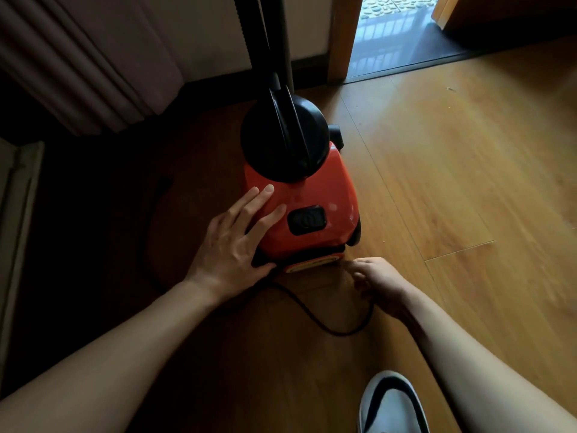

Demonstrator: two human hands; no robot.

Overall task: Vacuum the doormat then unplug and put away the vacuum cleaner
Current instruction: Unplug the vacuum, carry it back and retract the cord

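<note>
A red and black canister vacuum cleaner (315,195) stands on the wooden floor in the middle of the view. Its black hose and tube (265,35) rise from the round black top toward the upper edge. My left hand (234,242) rests flat on the red body, fingers straight, beside the black power button (307,219). My right hand (376,281) is curled at the vacuum's rear end, where the black power cord (315,320) comes out and loops over the floor; it appears to pinch the cord. No doormat is in view.
A pleated curtain (78,67) hangs at the upper left over a dark corner. An open doorway with a wooden frame (338,39) lies at the upper right. The toe of a white and black shoe (392,404) shows at the bottom edge.
</note>
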